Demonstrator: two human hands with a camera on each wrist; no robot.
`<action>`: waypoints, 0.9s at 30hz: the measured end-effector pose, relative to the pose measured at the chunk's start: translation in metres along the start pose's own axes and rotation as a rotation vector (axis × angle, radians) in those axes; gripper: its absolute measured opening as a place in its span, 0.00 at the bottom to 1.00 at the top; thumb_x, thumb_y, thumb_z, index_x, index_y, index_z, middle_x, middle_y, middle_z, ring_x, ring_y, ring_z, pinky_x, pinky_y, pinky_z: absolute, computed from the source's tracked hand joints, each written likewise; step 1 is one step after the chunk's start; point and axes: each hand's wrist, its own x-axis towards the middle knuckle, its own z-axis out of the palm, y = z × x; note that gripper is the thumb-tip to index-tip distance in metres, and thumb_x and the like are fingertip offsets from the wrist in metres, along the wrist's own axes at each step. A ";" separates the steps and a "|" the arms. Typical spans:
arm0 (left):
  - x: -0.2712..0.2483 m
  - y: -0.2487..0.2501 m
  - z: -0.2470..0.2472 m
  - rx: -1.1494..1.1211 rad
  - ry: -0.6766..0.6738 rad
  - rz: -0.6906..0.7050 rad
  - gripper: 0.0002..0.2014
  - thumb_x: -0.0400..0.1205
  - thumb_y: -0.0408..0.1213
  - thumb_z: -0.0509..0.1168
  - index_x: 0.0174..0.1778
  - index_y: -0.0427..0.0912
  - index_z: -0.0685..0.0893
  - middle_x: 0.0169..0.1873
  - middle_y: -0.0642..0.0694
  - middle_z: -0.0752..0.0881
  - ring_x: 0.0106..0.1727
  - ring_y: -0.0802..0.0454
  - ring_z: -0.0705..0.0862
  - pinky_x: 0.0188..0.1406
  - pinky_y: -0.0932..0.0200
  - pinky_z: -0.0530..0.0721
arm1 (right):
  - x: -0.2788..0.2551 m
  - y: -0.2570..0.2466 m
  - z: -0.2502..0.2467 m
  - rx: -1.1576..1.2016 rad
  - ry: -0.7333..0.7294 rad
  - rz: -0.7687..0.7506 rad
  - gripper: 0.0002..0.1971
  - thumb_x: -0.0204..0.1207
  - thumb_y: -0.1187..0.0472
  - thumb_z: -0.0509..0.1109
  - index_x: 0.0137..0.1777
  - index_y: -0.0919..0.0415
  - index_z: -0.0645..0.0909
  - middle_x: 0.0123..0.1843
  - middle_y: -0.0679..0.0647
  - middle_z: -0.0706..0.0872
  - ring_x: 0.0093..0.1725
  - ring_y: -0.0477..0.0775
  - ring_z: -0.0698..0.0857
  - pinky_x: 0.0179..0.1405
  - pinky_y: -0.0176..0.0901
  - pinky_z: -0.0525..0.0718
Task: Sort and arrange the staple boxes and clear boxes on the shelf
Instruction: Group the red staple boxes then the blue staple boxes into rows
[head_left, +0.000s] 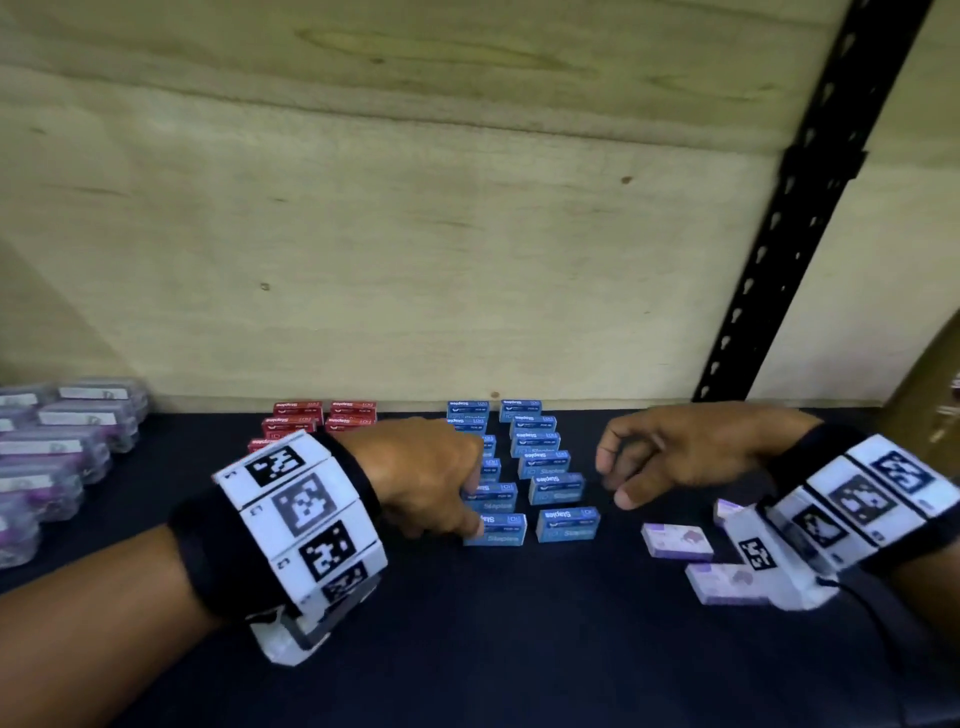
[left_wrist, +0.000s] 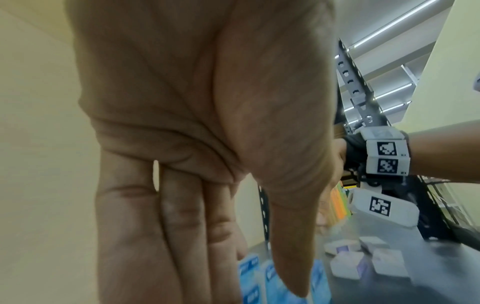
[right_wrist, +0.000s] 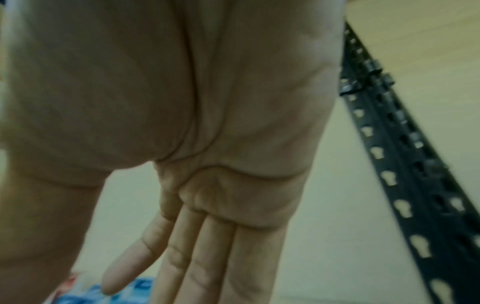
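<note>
So the dark shelf (head_left: 467, 649) fills the lower half of the head view, with a pale plywood back panel (head_left: 415, 234) above it and a black slotted upright (head_left: 810, 208) running down the upper right. Over at the left edge there's a bunch of clear boxes (head_left: 57, 447) with purple stuff inside, lined up in rows. Dead centre are the blue staple boxes (head_left: 545, 467) in two columns running from the back panel toward the camera. Just left of those, partly hidden behind the wrist, are the red staple boxes (head_left: 317, 418). Lower right has a few pale purple boxes (head_left: 678, 540) lying loose, not lined up at all.

The left hand (head_left: 421, 473) sits on the left blue column, fingers fairly straight, tips touching the nearest boxes, not wrapped around any. The right hand (head_left: 675, 452) hovers just right of the blue columns, fingers loosely bent, holding nothing. Both wrists wear bands (head_left: 301, 525) with black-and-white markers.
</note>
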 end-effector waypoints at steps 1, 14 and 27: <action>0.001 0.003 -0.007 -0.010 0.004 0.008 0.15 0.79 0.57 0.68 0.53 0.52 0.76 0.36 0.51 0.92 0.39 0.53 0.91 0.49 0.52 0.87 | -0.003 0.008 -0.010 0.026 0.051 -0.004 0.16 0.72 0.58 0.81 0.58 0.54 0.81 0.54 0.59 0.91 0.47 0.49 0.85 0.58 0.47 0.82; 0.139 0.092 -0.067 0.173 0.114 0.222 0.16 0.80 0.53 0.68 0.56 0.46 0.87 0.51 0.50 0.86 0.50 0.50 0.84 0.47 0.56 0.81 | 0.020 0.138 -0.093 -0.345 0.291 0.411 0.10 0.72 0.60 0.79 0.49 0.48 0.83 0.42 0.38 0.83 0.54 0.48 0.84 0.61 0.44 0.82; 0.252 0.147 -0.062 0.182 0.050 0.296 0.28 0.72 0.59 0.74 0.59 0.41 0.84 0.53 0.45 0.87 0.51 0.46 0.86 0.38 0.59 0.79 | 0.048 0.164 -0.102 -0.300 0.175 0.461 0.22 0.63 0.54 0.86 0.57 0.50 0.85 0.45 0.40 0.84 0.47 0.46 0.82 0.47 0.41 0.82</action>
